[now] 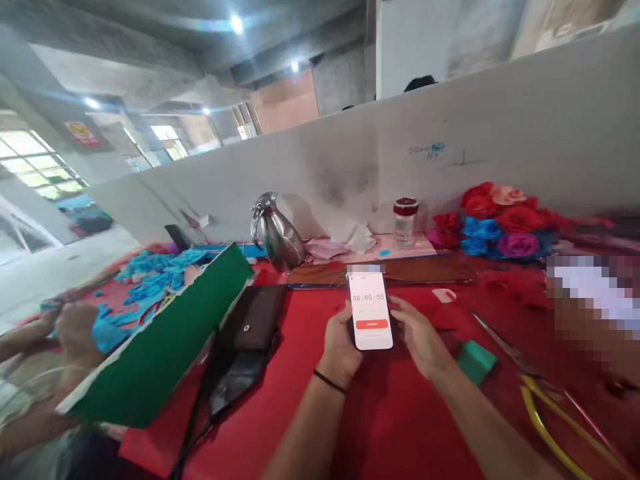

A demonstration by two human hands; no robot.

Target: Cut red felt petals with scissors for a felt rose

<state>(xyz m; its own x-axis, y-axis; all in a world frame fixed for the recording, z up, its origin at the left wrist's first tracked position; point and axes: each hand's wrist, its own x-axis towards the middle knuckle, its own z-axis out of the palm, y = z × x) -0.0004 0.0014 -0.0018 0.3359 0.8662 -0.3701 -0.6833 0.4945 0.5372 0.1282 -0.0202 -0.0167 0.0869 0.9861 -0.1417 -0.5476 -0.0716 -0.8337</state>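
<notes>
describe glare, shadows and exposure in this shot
Head view: the ceiling light flares into bluish streaks; head view: the far-left window looks washed out; head view: the metal flask has glossy highlights and a shadow beside it on the partition; head view: the phone glows, large digits legible.

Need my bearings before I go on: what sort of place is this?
Probably a craft workshop: a round bunch of red, blue and purple artificial-looking flowers stands toward the right, long yellow-handled metal scissors lie nearer, and crumpled bright-blue scraps are heaped at the left.
</notes>
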